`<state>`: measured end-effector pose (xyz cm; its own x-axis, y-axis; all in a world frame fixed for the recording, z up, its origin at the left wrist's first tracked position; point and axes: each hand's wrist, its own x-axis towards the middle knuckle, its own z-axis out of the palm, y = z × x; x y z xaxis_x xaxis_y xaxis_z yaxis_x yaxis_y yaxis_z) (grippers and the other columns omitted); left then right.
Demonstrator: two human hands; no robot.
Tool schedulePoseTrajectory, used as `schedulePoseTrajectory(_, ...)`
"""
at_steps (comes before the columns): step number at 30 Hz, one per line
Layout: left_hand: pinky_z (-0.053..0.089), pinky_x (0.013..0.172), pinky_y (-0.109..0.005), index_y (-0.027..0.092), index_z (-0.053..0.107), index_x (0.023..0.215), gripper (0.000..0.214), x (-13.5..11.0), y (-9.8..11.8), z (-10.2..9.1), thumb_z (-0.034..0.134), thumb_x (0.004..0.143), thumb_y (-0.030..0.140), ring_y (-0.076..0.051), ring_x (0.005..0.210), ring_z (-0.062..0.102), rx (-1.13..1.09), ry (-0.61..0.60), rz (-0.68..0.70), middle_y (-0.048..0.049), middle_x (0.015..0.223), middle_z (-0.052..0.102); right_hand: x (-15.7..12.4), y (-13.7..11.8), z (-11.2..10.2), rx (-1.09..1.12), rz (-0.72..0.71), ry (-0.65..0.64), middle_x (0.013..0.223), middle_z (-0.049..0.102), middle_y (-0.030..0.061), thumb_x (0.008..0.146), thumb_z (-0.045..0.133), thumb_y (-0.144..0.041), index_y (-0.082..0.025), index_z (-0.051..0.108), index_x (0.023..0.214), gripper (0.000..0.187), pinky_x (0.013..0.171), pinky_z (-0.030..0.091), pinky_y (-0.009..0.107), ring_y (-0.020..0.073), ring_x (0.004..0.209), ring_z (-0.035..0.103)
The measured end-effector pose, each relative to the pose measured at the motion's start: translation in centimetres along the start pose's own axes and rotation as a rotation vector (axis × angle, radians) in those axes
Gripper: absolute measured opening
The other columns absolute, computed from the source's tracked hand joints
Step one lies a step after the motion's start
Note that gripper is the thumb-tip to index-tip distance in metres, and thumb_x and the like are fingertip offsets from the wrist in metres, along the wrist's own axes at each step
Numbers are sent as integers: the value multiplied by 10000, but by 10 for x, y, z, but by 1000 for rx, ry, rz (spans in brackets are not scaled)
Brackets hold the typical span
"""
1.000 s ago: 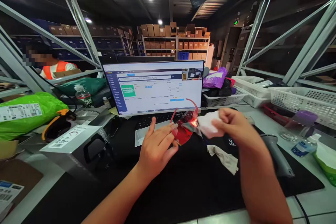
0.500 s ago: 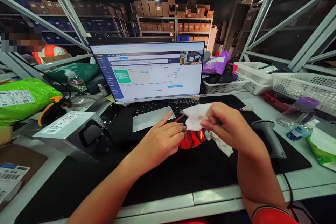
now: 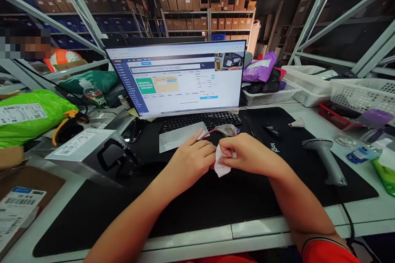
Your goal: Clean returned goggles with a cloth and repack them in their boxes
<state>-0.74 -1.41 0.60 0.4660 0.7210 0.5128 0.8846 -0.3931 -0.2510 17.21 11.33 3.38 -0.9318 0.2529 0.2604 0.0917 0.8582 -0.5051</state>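
2 hands [image 3: 191,159], 1 monitor [image 3: 175,78], 1 keyboard [image 3: 197,121], 1 scanner [image 3: 327,160], 3 baskets [image 3: 268,98].

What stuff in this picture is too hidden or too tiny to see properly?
All in the head view:
- The red item is mostly hidden behind the left hand and right hand; only a thin red arm shows.
- The white wipe is partly covered by the right hand, which pinches it.
- The writing on the monitor is too small to read.
- The green bag is cut off by the right edge.

Left hand [image 3: 193,159] and right hand [image 3: 247,157] meet out front, each curled into a pinching grip.
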Motion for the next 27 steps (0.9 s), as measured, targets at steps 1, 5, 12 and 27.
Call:
schedulePoseTrajectory(1, 345, 1227, -490, 177, 668, 920, 151, -1, 0, -2, 551, 922, 82, -165, 992, 688, -36, 10, -10, -15, 920, 729, -1, 3, -5, 41, -17, -39, 584, 444, -90, 763, 714, -128, -203, 434, 662, 306, 552, 244, 231, 83, 562, 370)
schedulePoseTrajectory(5, 289, 1259, -477, 192, 673, 1066, 195, -4, 0, -14, 595, 910, 105, -169, 1091, 679, -153, 21, -17, -15, 1084, 755, -9, 14, -29, 226, -103, -152, 632, 451, -83, 813, 704, -176, -201, 417, 655, 328, 557, 298, 212, 80, 590, 375)
schedulePoseTrajectory(12, 315, 1246, -509, 199, 673, 893, 151, -4, 0, -25, 635, 834, 65, -150, 995, 709, -280, 101, -106, -3, 1013, 757, -23, 44, -55, 484, 24, 47, 611, 399, -67, 787, 756, -318, -217, 395, 611, 414, 515, 321, 221, 89, 552, 374)
schedulePoseTrajectory(27, 462, 1133, -566, 174, 660, 842, 106, -4, -2, -32, 731, 770, 143, -169, 887, 720, -182, 548, -311, -40, 929, 742, -28, 37, -50, 307, 257, 852, 933, 705, 82, 816, 753, -404, -221, 693, 1126, 365, 548, 491, 325, 190, 625, 632)
